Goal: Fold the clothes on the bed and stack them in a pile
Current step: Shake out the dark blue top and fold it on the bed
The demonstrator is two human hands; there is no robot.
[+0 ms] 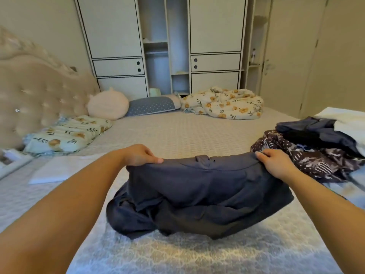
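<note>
A dark blue garment (197, 194) hangs above the grey patterned bed (177, 131), its lower part bunched and touching the cover. My left hand (141, 155) grips its upper left edge and my right hand (276, 163) grips its upper right edge, holding that edge stretched between them. A loose heap of clothes lies at the right: a dark patterned piece (308, 157), dark blue pieces (316, 131) and white cloth (347, 121). A folded white piece (59, 169) lies flat at the left.
Floral pillows (67, 133), a round pink cushion (107, 104), a blue dotted pillow (152, 105) and a crumpled floral blanket (223, 103) lie along the far side. A tufted headboard (35, 91) stands left, a wardrobe (167, 46) behind.
</note>
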